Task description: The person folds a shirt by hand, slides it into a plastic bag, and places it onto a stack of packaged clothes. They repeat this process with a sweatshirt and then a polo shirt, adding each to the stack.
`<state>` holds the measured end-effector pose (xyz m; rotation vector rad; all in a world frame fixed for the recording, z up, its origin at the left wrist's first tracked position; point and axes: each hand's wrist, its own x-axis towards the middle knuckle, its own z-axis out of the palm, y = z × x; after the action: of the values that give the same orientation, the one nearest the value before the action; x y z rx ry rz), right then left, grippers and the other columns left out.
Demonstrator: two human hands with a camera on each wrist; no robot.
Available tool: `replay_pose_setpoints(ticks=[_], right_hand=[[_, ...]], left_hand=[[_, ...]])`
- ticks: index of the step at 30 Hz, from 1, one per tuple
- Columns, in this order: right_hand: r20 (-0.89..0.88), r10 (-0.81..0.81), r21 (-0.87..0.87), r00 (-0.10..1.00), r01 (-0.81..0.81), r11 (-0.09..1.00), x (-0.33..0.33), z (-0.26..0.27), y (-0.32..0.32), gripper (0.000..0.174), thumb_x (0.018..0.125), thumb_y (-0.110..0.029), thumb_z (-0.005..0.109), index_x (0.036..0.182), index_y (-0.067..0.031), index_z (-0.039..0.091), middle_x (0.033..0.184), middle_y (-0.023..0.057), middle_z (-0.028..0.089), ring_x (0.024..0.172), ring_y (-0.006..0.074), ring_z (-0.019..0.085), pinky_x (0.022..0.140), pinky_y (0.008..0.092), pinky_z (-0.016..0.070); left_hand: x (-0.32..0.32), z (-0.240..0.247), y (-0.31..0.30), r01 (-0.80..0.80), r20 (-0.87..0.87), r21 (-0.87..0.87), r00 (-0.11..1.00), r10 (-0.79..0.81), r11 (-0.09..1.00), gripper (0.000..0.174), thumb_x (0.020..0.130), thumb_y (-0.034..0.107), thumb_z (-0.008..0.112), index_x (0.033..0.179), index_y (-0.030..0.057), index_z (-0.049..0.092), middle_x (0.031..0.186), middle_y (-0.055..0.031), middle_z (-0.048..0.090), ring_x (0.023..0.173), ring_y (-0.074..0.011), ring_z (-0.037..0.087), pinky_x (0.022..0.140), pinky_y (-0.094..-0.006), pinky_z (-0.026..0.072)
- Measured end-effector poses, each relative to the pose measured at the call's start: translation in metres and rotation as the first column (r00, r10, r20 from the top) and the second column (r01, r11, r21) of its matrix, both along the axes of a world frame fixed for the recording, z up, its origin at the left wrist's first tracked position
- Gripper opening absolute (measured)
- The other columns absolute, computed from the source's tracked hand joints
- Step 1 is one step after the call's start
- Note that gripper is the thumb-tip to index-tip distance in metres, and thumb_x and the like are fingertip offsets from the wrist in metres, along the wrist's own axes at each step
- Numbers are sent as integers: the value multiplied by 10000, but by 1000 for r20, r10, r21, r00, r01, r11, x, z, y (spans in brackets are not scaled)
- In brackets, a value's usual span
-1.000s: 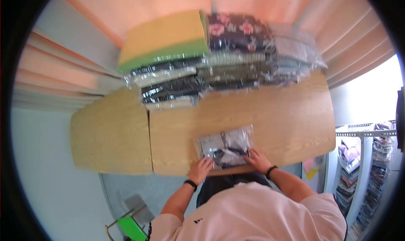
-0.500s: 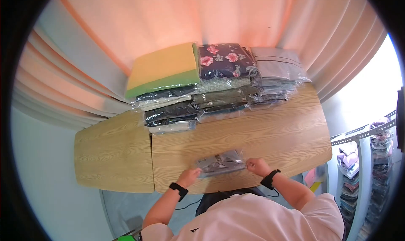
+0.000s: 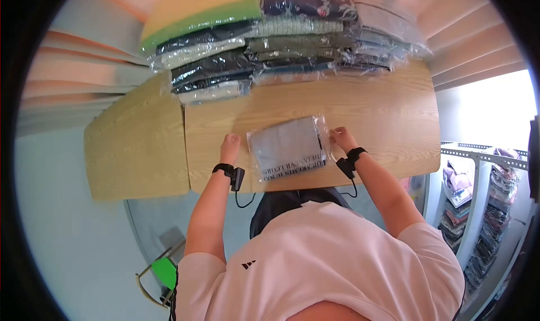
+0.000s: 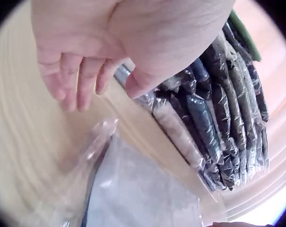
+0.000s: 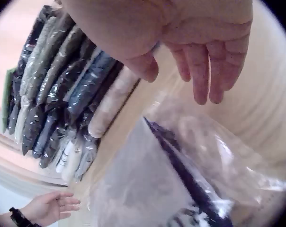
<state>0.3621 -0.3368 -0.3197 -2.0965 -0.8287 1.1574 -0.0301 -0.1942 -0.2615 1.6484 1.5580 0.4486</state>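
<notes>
A folded light grey garment in a clear plastic bag [image 3: 287, 144] lies flat on the table in front of the person, dark lettering along its near edge. To its left, apart from the bag, is the left hand [image 3: 230, 148]; in the left wrist view its fingers [image 4: 86, 78] are loosely bent with nothing in them. At the bag's right side the right hand [image 3: 341, 138] hovers by the clear plastic margin. Its fingers [image 5: 200, 71] hang relaxed over that margin in the right wrist view, pinching nothing.
Stacks of bagged folded clothes [image 3: 214, 68] line the back of the wooden table [image 3: 382, 118], against the curtains. A seam divides the tabletop on the left. On the right stands a metal rack [image 3: 478, 158] with more bagged clothes. A green chair [image 3: 165, 273] is at lower left.
Both hands held the bagged garment at its sides and turned it; its plain face with lettering now shows instead of dark folds. The hands have let go and spread apart. The head view has shifted.
</notes>
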Motion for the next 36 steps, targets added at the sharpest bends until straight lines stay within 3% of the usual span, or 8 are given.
replay_pose_setpoints(ticks=[3,9,13,16,23,29,32,36], right_hand=[[-65,-13,-169,998,2,986,-21,16,-12,463,795,-342,649,1011,62,581,797,134,669,760,224,649,688,329,498],[-228,36,-69,973,-53,996,-39,8,-21,425,716,-341,735,857,45,626,681,103,642,651,179,615,599,320,488],[-174,156,-176,972,-186,967,-37,15,-15,418,695,-397,742,726,13,671,622,85,630,569,176,593,541,336,465],[-225,139,-138,964,-172,975,-36,-10,-19,467,687,-448,739,663,9,643,595,82,620,549,177,586,536,328,455],[-161,119,-151,980,-144,978,-43,11,-18,467,701,-449,725,641,6,641,586,101,615,553,195,593,545,341,455],[-422,30,-146,906,-101,984,-46,20,-25,413,683,-385,765,738,9,653,577,57,588,523,154,539,511,306,432],[-333,-8,-52,943,-9,999,-53,30,-29,366,680,-337,778,786,-7,659,602,35,579,533,138,519,508,293,424],[-366,216,-104,905,-271,957,-50,-3,-27,317,688,-313,774,796,-35,667,641,24,590,548,125,519,505,293,417]], left_hand=[[-8,-33,-30,-60,-102,-170,994,43,984,368,886,339,559,1011,-6,591,931,-101,644,894,-177,601,778,-317,463],[-6,-65,-71,40,377,-490,910,171,871,296,821,218,671,996,-9,597,899,-78,647,806,-158,608,738,-297,479],[-9,-107,-72,-34,273,-255,956,106,966,286,783,194,699,959,-10,599,867,-73,645,768,-160,600,699,-318,489],[12,-48,-68,-105,95,-78,989,112,991,289,775,222,707,916,-10,609,809,-75,643,713,-168,591,676,-315,482],[17,-48,-61,-108,73,-220,989,126,970,225,808,230,674,814,18,601,753,-57,616,677,-161,572,624,-287,466],[10,-25,-64,-146,396,-666,763,512,732,98,819,91,627,821,16,563,666,-28,546,535,-112,494,493,-239,402],[0,-33,-66,-71,379,-634,839,390,770,95,813,89,624,761,17,590,641,-30,556,534,-117,509,504,-240,410],[7,-28,-67,-169,181,-450,944,275,877,147,805,130,642,746,-3,621,622,-38,583,542,-123,538,509,-248,421]])
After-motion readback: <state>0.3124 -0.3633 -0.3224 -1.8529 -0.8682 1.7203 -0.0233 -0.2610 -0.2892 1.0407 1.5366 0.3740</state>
